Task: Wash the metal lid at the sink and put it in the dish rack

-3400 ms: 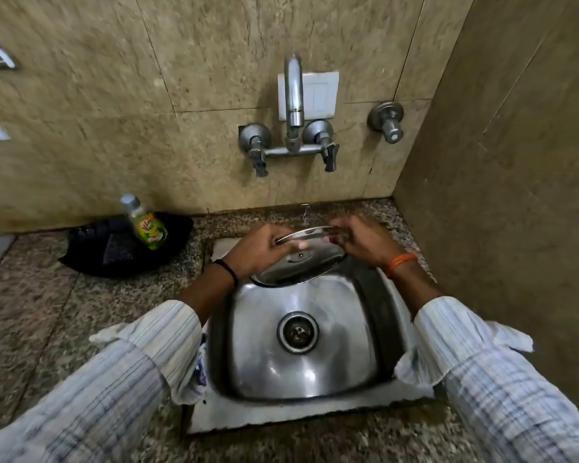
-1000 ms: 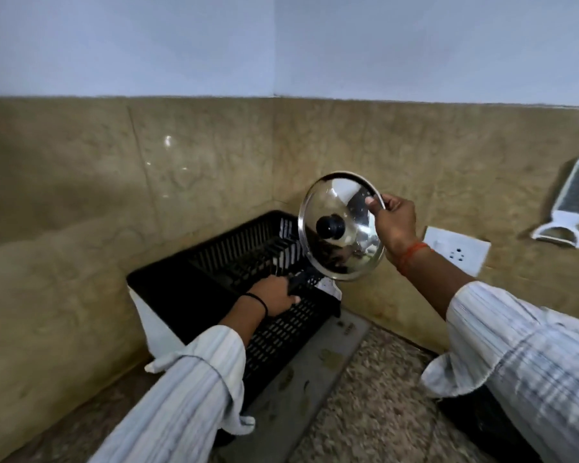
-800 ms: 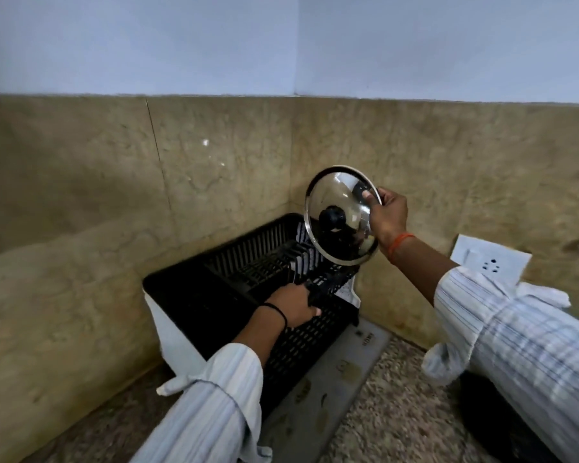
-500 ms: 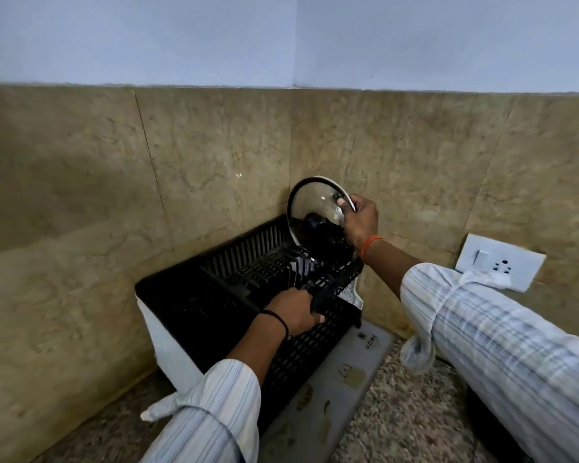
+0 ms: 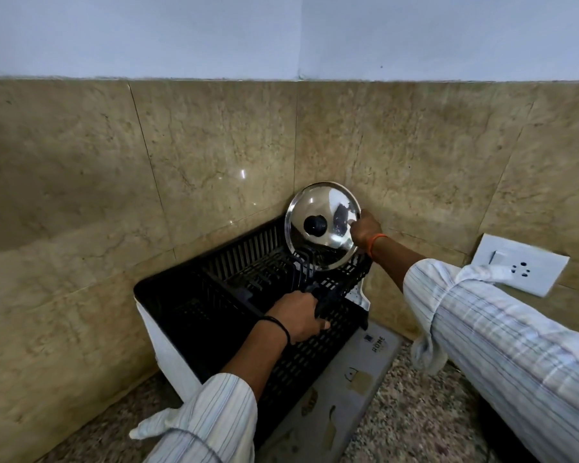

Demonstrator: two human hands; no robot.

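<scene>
A speckled granite counter meets two walls clad in tan marbled tiles, with pale painted wall above, in the corner where a black plastic rack stands on a white base. A grey printed mat lies on the counter under the rack's near end, and a white switch-and-socket plate is fixed to the right-hand tile, well to the right of the grip. The right hand, an orange band at its wrist, is closed on the right rim of the lid, fingers curled over the edge. The lid stands on edge at the far right corner of the rack, its lower rim down among the upright black dividers; whether it bears on them cannot be told. Its domed, mirror-bright steel face and round black knob point back toward the camera and slightly left, and the disc's plane runs roughly upright, close to the corner tiles behind the grip. The metal reflects the room and the hand. Below and left of that grip, the left hand, a black thread band at its wrist, is clenched around the slotted near wall of the rack. Both arms wear rolled, white striped sleeves. The rack's walls are perforated in a lattice of small slots.
</scene>
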